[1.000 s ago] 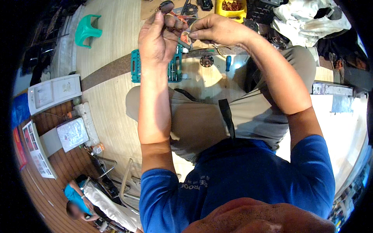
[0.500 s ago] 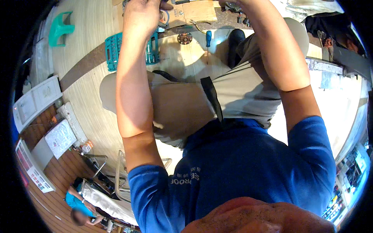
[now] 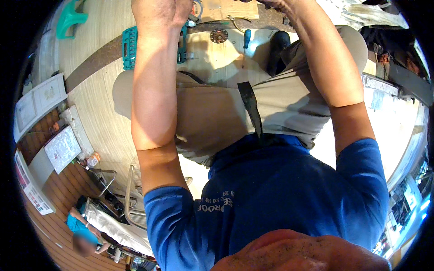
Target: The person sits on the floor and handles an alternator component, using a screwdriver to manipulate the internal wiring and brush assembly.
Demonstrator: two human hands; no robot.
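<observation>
My left hand [image 3: 162, 10] reaches to the top edge; its back shows, and its fingers are cut off by the frame. Only the wrist and a shadowed part of my right hand [image 3: 279, 4] show at the top edge, so whatever it may hold is hidden. Behind my left forearm lies a teal tool case [image 3: 129, 47] with sockets. Between my arms on the floor sit a round metal disc with holes [image 3: 219, 36], a blue-handled screwdriver [image 3: 247, 39] and yellow-handled pliers [image 3: 239, 22].
Cardboard [image 3: 235, 9] lies at the top. A green plastic stool [image 3: 71, 19] stands far left. My dark shoe [image 3: 278, 52] is beside the screwdriver. A metal-framed chair [image 3: 131, 198] stands lower left, near another person in a teal top [image 3: 77, 222].
The view has shifted, so the floor items sit slightly higher. Both hands are further out of the top edge. The disc and screwdriver keep their places on the floor.
</observation>
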